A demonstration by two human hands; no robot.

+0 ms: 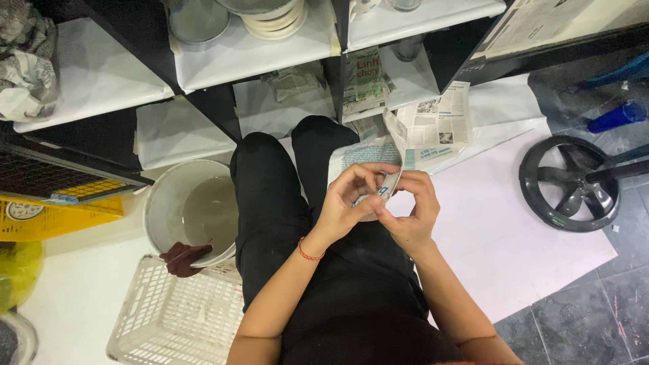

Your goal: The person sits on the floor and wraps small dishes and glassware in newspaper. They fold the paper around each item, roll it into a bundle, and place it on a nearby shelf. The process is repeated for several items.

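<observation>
Over my lap in black trousers, my left hand [348, 199] and my right hand [410, 213] close together on a small object wrapped in newspaper [387, 186]. Only its curved edge shows between the fingers; what it is I cannot tell. A red thread bracelet [309, 255] circles my left wrist. A loose newspaper sheet [433, 125] lies on the floor just beyond my hands, by my knees.
A white bucket of murky water [169, 203] stands left of my knees, a dark rag [184, 259] on its rim, a white plastic basket [172, 318] in front. Black shelves hold stacked dishes [274, 17] and newspaper-wrapped items. A black fan base [568, 184] is right, a yellow crate [57, 213] left.
</observation>
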